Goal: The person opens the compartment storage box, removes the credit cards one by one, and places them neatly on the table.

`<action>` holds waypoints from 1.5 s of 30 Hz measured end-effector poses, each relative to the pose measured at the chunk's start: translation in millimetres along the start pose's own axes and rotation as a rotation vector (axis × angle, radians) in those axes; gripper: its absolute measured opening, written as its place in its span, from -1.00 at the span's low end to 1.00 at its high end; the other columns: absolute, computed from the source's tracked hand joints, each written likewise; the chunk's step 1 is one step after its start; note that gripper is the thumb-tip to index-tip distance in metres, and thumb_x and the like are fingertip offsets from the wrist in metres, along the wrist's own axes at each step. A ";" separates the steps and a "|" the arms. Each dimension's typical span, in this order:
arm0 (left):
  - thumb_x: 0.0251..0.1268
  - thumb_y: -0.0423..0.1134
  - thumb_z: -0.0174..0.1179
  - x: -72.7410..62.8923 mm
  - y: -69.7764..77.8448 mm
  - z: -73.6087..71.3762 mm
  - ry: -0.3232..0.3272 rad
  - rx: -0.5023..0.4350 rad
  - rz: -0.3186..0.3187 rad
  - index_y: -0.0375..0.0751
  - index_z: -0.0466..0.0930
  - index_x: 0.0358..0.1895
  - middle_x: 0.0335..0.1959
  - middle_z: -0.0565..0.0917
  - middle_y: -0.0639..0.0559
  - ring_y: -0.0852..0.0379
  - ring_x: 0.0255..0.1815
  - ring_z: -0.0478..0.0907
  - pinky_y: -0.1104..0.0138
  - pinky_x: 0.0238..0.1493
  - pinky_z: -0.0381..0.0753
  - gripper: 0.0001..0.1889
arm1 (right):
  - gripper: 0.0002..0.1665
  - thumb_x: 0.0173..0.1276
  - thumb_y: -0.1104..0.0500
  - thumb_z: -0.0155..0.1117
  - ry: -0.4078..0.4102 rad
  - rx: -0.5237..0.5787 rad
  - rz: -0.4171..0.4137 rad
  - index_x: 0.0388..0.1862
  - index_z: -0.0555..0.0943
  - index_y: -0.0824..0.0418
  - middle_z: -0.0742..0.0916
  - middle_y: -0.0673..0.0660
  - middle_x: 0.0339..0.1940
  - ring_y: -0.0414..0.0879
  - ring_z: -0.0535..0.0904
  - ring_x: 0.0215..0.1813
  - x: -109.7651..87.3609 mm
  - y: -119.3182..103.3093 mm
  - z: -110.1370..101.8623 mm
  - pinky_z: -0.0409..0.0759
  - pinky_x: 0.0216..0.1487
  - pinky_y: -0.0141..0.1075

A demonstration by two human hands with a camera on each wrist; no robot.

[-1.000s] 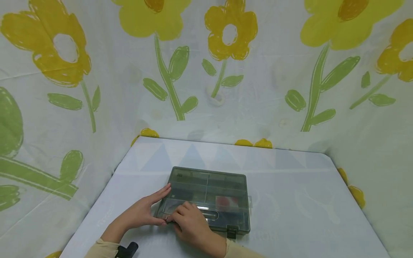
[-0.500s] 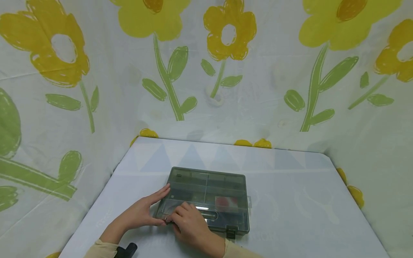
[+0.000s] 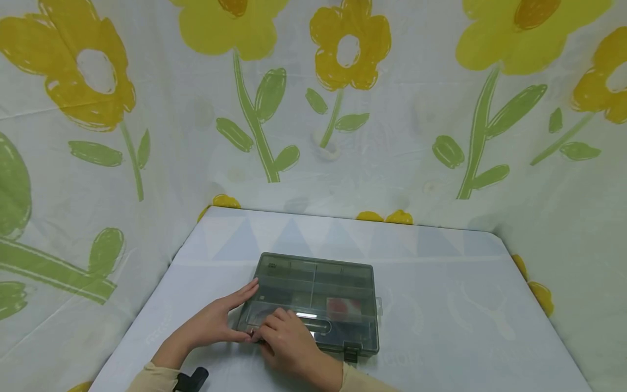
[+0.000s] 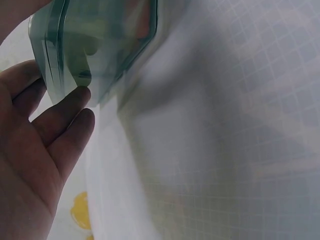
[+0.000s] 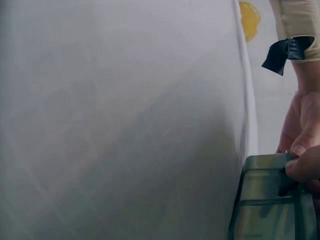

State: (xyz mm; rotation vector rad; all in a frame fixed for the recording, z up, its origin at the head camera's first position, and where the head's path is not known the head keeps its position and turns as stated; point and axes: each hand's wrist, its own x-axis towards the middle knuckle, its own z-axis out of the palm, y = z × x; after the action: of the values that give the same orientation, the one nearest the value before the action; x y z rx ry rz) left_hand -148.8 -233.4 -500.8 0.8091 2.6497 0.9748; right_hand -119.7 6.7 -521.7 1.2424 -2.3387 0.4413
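A closed, see-through grey-green plastic storage box (image 3: pixel 343 277) lies flat on the table. My left hand (image 3: pixel 210 325) rests along its left side, fingers fairly straight and thumb at the front-left corner. In the left wrist view, the left fingertips (image 4: pixel 82 95) touch the box wall (image 4: pixel 105 40). My right hand (image 3: pixel 292 338) reaches over the front edge with curled fingers, pinching at the front-left corner. There, in the right wrist view, the right thumb (image 5: pixel 304 166) lies against a dark latch (image 5: pixel 287 187), partly hidden. A second dark latch (image 3: pixel 351 353) hangs at the front right.
Inside the box, a red-and-white piece (image 3: pixel 344 308) shows through the lid. A small clear tab (image 3: pixel 379 306) sticks out on its right side. The white table (image 3: pixel 455 310) is surrounded by flower-print curtains (image 3: pixel 392 125). A black device (image 3: pixel 193 379) is strapped to the left wrist.
Both hands stay at the box's front-left corner, with at most slight movement of the right fingers. The box keeps its place and remains closed.
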 end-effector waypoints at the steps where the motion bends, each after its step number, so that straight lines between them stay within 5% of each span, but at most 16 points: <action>1: 0.03 0.32 0.45 0.0 0.3 -0.4 -0.001 -0.003 0.001 -0.15 0.11 0.62 0.66 0.07 0.01 -0.18 0.55 0.20 0.03 0.35 0.56 0.16 | -0.80 0.16 0.09 0.56 -0.007 0.006 0.001 -0.27 0.73 -0.16 0.68 -0.24 -0.25 -0.29 0.49 -0.16 -0.1 0.3 -0.2 0.47 -0.20 -0.48; 23: 0.04 0.36 0.41 0.1 1.8 -1.0 -0.001 0.001 -0.001 -0.16 0.11 0.63 0.66 0.07 -0.01 -0.18 0.55 0.21 0.02 0.32 0.58 0.15 | -0.78 0.16 -0.09 0.59 -0.031 0.042 -0.021 -0.23 0.75 -0.18 0.63 -0.23 -0.25 -0.30 0.42 -0.18 -1.9 2.7 -0.9 0.35 -0.21 -0.54; 34: 0.04 0.29 0.46 -0.5 -1.5 2.2 0.010 0.007 0.007 -0.15 0.12 0.62 0.65 0.08 -0.01 -0.21 0.54 0.23 -0.04 0.31 0.58 0.14 | -0.44 0.29 0.04 0.53 -0.099 0.266 0.022 0.24 0.56 0.00 0.61 -0.12 0.05 -0.28 0.52 0.06 -7.5 11.5 -11.3 0.56 0.21 -0.44; 45: 0.06 0.31 0.44 -1.0 -0.8 1.1 0.012 0.010 0.011 -0.14 0.11 0.63 0.66 0.08 0.00 -0.22 0.54 0.22 -0.06 0.30 0.58 0.13 | -0.39 0.32 0.05 0.51 -0.182 0.397 0.123 0.30 0.53 0.05 0.62 -0.05 0.02 -0.25 0.53 0.01 -26.2 30.9 -36.4 0.61 0.04 -0.47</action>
State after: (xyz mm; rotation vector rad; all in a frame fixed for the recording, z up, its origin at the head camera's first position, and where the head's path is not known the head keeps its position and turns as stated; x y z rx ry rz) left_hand -147.9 -233.9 -502.1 0.8241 2.6652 0.9729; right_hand -123.9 58.9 -506.9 1.3635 -2.5743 0.9041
